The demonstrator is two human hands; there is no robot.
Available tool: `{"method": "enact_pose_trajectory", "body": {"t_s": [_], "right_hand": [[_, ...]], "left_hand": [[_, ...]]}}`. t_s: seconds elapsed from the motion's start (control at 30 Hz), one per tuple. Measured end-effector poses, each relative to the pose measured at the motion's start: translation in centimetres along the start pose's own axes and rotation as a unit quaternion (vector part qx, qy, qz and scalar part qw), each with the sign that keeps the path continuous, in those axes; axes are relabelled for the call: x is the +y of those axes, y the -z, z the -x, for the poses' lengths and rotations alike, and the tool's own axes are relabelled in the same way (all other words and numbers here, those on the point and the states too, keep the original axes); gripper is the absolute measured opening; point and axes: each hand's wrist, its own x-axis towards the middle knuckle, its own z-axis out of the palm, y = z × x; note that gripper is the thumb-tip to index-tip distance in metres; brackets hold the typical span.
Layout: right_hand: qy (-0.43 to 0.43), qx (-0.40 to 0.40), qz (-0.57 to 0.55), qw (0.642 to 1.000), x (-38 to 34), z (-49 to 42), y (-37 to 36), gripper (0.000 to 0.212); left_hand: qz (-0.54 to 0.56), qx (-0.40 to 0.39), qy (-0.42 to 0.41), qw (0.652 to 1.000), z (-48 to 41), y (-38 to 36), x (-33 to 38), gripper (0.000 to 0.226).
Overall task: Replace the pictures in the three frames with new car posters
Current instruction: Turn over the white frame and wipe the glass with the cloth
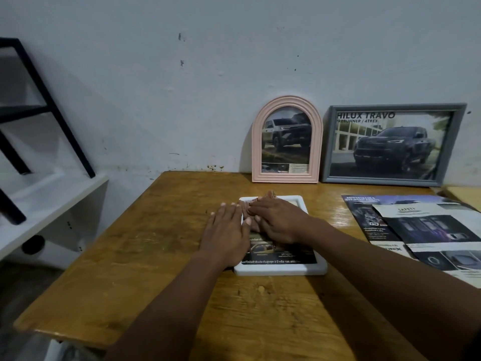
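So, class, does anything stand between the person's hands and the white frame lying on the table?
Nothing visible does. The left hand and right hand rest flat on the white frame and the poster in it; the pink frame and grey frame stand well behind.

A worn, glossy wooden table (156,243) fills the lower middle of the frame, its far edge against the wall. A white frame (281,270) lies flat on it just right of centre. At the back edge, in the upper right, a pink arched frame (286,178) and a grey rectangular frame (382,179) stand side by side, leaning on the wall. At the right edge lie two loose car brochures: a dark one (364,220), and a paler one (429,230) overlapping it.
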Motion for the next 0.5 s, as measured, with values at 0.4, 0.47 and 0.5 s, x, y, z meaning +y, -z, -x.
{"method": "enact_pose_trajectory", "body": {"t_s": [0.4,0.47,0.5], "right_hand": [[-0.148,-0.022,0.116,0.982,0.5,3.0,1.0,0.051],[-0.169,-0.039,0.133,0.976,-0.6,4.1,0.9,0.054],[-0.177,-0.042,0.136,0.974,-1.4,4.5,0.7,0.056]], "left_hand": [[-0.072,-0.014,-0.014,0.997,-0.5,0.6,0.5,0.066],[-0.060,-0.019,-0.009,0.998,-0.3,0.4,0.6,0.065],[-0.052,-0.018,-0.006,0.998,-0.2,0.4,0.7,0.065]]}}
